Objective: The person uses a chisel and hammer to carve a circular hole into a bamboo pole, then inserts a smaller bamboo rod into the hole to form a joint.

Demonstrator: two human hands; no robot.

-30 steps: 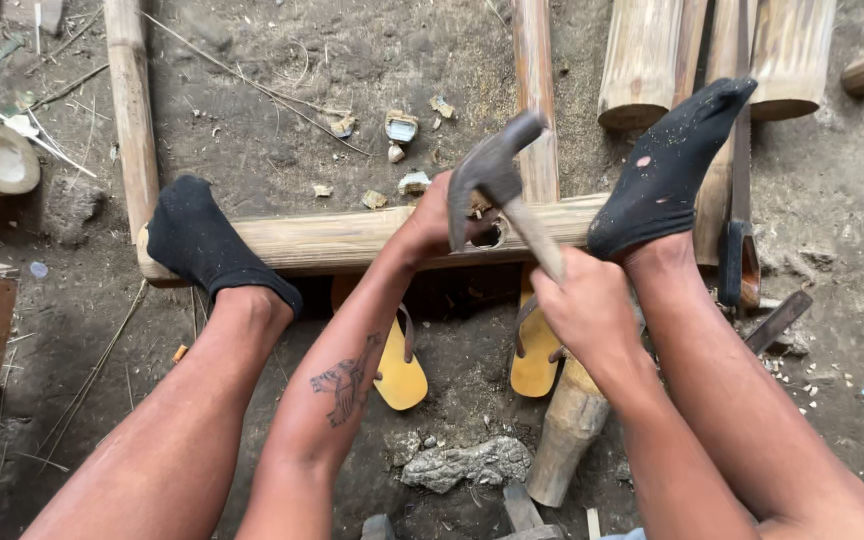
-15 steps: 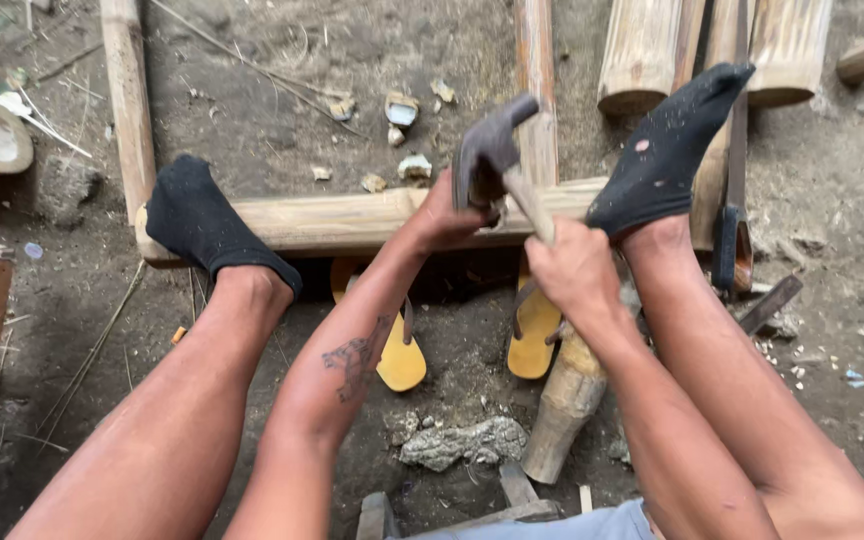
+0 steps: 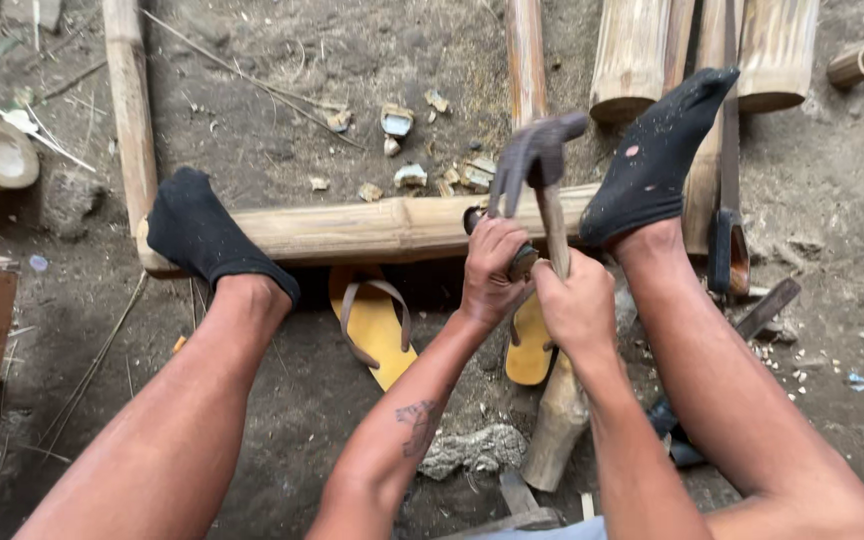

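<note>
Hammer (image 3: 540,160): claw type, dark metal head with a wooden handle. The handle's long axis runs nearly upright in the view, away from the person; the head sits at the far end, claw drooping to the left, face to the right. It is raised above the pole.
Right hand (image 3: 577,303): fingers wrapped tight around the lower hammer handle.
Left hand (image 3: 492,268): curled closed on a small dark tool (image 3: 522,262) set against the pole's near side; what kind of tool cannot be told.
Bamboo pole (image 3: 352,228): long axis runs left to right across the middle of the ground, a knot near its centre.
Feet: two black socks (image 3: 207,240), one pressed on the pole's left end, the other on its right end.
Sandals (image 3: 372,322): yellow pair on the ground just near of the pole, between the legs.
Second pole (image 3: 130,110): long axis runs away from the person, meeting the first pole's left end.
Bamboo sections (image 3: 632,55): several stubs at the far right edge of the ground.
Chips (image 3: 397,122): pale scraps scattered beyond the pole.
Ground (image 3: 312,60): bare grey dirt.
</note>
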